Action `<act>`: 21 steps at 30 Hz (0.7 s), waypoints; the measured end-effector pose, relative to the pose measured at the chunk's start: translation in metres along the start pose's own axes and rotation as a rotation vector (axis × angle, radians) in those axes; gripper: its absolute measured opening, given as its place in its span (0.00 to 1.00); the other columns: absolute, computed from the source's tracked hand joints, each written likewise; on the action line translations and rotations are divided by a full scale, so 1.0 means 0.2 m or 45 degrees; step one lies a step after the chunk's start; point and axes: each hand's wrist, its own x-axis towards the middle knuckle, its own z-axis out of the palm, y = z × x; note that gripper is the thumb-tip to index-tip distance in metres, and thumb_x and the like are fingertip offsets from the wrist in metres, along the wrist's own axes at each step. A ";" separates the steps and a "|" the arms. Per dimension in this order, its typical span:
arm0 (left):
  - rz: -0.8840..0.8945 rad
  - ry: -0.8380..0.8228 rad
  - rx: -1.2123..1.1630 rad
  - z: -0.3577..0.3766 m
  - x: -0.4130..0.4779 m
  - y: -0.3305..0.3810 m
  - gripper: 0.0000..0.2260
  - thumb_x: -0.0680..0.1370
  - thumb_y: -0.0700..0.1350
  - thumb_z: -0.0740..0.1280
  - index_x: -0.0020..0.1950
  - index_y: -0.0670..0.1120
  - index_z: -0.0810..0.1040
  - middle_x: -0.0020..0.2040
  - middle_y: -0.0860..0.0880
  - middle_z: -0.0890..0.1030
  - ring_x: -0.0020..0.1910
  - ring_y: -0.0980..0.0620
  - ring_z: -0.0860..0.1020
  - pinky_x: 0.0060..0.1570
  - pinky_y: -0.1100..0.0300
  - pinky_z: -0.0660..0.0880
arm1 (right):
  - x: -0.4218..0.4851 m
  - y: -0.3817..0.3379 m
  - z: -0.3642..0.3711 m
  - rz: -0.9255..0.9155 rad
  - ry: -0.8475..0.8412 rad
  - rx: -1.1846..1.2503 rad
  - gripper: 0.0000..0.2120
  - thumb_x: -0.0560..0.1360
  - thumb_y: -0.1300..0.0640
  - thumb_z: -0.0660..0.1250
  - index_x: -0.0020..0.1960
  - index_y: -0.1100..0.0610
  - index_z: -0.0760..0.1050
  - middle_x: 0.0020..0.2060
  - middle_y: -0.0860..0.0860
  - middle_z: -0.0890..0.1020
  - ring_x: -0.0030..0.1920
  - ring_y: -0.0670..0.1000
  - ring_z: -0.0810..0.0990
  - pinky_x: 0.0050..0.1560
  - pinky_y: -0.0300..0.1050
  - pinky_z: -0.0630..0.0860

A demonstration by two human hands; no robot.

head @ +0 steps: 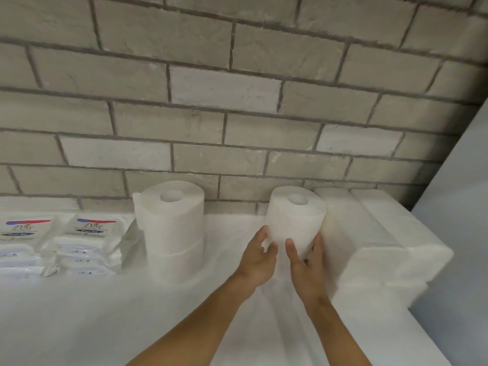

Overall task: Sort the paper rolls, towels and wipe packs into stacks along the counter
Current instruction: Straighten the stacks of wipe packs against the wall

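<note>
Gripping the loose paper roll (294, 217) from both sides, with the left hand (257, 256) curling round its near-left flank and the right hand (306, 262) round its near-right flank, thumb lying up the front. Spreading both hands wide enough to span the roll's girth, and holding nothing else. Holding it upright with a slight tilt, core hole facing up, just beside the white towel bundles (375, 233) on the right, possibly touching them. Not seeing the base behind the hands, so not telling resting on the counter (132, 326) from lifted off it.

Looking left now: spotting a stack of two rolls (173, 233) standing well apart, close against the brick wall (237, 101), and beyond that the wipe packs (92, 241) piled in two stacks at the far left.

Judging the step as carrying this roll across to top that stack. Doing it well means:
- squeezing only lightly, sparing the soft paper a dent
- lifting clear above the top roll before travelling sideways
- levelling out the tilt and lining up core over core
- lowering straight down and releasing both hands together

Watching for any nudge against the stack's side, likely enough to tip something that tall and light
</note>
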 end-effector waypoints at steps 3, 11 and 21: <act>0.012 -0.049 -0.004 0.02 0.02 0.00 0.27 0.82 0.54 0.61 0.80 0.54 0.58 0.76 0.54 0.67 0.73 0.51 0.69 0.73 0.52 0.67 | 0.03 -0.03 -0.01 -0.075 -0.023 -0.002 0.43 0.71 0.36 0.70 0.78 0.43 0.51 0.74 0.44 0.67 0.73 0.46 0.66 0.73 0.51 0.66; 0.016 0.017 0.074 -0.04 0.04 0.00 0.25 0.83 0.50 0.60 0.80 0.53 0.58 0.77 0.52 0.65 0.73 0.48 0.68 0.72 0.50 0.68 | 0.07 -0.02 0.02 -0.035 0.028 -0.001 0.43 0.67 0.42 0.76 0.75 0.49 0.58 0.68 0.47 0.71 0.68 0.50 0.72 0.67 0.53 0.73; 0.051 0.112 0.146 -0.27 -0.05 -0.01 0.23 0.84 0.47 0.59 0.79 0.52 0.59 0.76 0.53 0.66 0.71 0.48 0.71 0.69 0.51 0.71 | -0.03 -0.06 0.19 -0.003 -0.089 0.043 0.39 0.71 0.47 0.75 0.74 0.48 0.58 0.68 0.49 0.70 0.64 0.57 0.76 0.59 0.56 0.80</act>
